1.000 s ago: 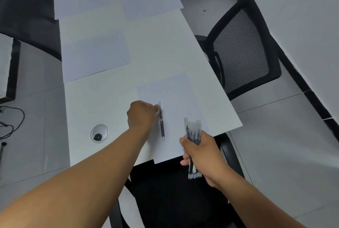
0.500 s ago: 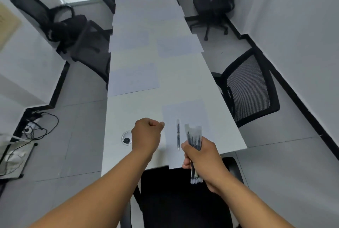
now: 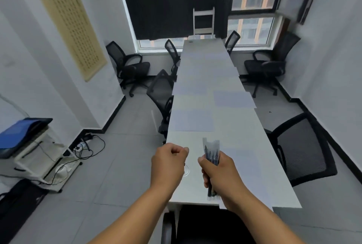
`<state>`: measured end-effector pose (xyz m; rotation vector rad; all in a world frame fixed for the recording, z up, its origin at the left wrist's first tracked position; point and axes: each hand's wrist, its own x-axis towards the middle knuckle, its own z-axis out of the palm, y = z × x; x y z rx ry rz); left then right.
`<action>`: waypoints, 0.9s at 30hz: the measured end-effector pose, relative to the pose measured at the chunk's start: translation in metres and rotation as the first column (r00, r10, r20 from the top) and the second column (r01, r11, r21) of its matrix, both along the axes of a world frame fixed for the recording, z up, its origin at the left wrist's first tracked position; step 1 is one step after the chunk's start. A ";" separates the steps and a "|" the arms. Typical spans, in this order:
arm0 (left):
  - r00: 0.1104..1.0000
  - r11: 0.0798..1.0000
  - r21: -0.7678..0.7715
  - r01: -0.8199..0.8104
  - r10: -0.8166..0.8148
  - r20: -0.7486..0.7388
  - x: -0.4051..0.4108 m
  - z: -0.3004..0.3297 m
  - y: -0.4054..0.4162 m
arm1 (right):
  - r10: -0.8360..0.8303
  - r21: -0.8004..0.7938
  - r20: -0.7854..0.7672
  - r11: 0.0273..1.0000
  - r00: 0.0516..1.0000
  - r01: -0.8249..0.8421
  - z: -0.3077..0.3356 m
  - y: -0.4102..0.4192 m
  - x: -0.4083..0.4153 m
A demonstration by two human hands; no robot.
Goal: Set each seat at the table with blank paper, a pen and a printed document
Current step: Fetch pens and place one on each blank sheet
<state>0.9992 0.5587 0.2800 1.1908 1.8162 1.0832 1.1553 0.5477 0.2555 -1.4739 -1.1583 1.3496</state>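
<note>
Hovering over the near end of the long white table (image 3: pixel 244 126): left hand (image 3: pixel 169 162) clenched, holding nothing; right hand (image 3: pixel 217 171) gripping a bundle of slim clear-capped pens (image 3: pixel 211 152), lower ends poking out below. Farther along, flat pale paper sheets (image 3: pixel 193 121), edges faint. Black mesh chair (image 3: pixel 305 149) at right.

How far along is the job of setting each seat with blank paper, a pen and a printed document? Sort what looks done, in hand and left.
Done: blank sheets lie along the table at the seats. In hand: the right hand grips a bundle of pens; the left hand is curled and holds nothing. Left: no pen shows on the farther sheets, so those seats await pens, and no printed document is visible anywhere.
</note>
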 end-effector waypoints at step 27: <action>0.989 0.994 0.042 -0.100 0.094 0.117 -0.338 0.059 -0.012 | -0.011 0.150 0.015 0.989 1.000 0.008 0.076 0.004 -0.330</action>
